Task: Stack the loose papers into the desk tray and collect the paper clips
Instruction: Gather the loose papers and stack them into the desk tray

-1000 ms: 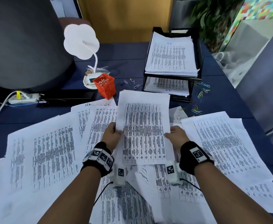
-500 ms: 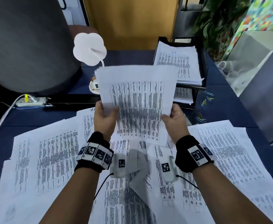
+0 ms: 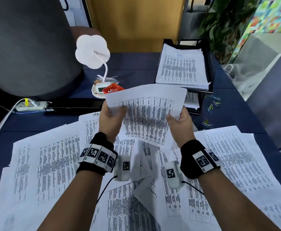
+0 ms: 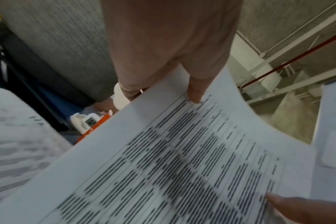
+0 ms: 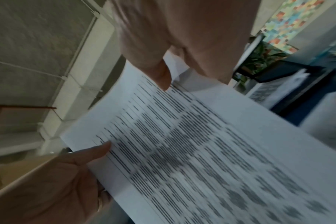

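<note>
Now I hold a sheaf of papers [image 3: 146,114] aloft, the left hand [image 3: 110,119] and right hand [image 3: 180,124] each pinching a side edge, thumbs on the printed face.

It looks light and limp, sagging between my fingers; I judge the side edges the best hold; beyond my fingertips the desk tray [image 3: 211,67] carries a stack on its top tier, more sheets below; paper clips [image 3: 210,107] lie right of my right fingers.

printed sheets [image 3: 146,114] lifted off the desk by both hands, now tilted toward the desk tray [image 3: 210,70]
</note>
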Tool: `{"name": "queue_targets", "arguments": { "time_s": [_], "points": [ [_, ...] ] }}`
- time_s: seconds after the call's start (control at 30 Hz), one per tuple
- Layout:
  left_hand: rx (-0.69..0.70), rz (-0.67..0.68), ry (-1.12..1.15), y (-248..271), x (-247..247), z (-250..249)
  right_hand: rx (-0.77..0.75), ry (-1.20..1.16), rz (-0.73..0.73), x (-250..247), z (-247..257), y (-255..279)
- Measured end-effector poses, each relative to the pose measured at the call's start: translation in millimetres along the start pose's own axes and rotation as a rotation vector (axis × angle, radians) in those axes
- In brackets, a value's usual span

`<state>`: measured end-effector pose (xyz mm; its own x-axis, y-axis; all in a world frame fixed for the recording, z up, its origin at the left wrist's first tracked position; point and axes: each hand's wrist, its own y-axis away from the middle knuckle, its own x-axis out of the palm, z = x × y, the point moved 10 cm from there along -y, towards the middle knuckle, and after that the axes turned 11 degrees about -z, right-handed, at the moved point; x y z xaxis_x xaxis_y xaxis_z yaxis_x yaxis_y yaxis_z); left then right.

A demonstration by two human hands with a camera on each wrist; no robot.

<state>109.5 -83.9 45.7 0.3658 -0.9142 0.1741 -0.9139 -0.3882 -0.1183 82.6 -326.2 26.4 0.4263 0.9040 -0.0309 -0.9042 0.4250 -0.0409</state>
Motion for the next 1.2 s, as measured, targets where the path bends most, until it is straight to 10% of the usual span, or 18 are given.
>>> {"name": "queue_targets", "arguments": {
  "time_s": [0.57, 1.2],
  "points": [
    [-0.232, -0.017, -0.264, -18, 5, 86, 0.322, 0.318, 0.054, -29, -125, 5],
    [-0.578, 0.42, -0.598, 35, 77, 171, 0.575, 0.088, -0.292, -116, -142, -19]
  ]
}}
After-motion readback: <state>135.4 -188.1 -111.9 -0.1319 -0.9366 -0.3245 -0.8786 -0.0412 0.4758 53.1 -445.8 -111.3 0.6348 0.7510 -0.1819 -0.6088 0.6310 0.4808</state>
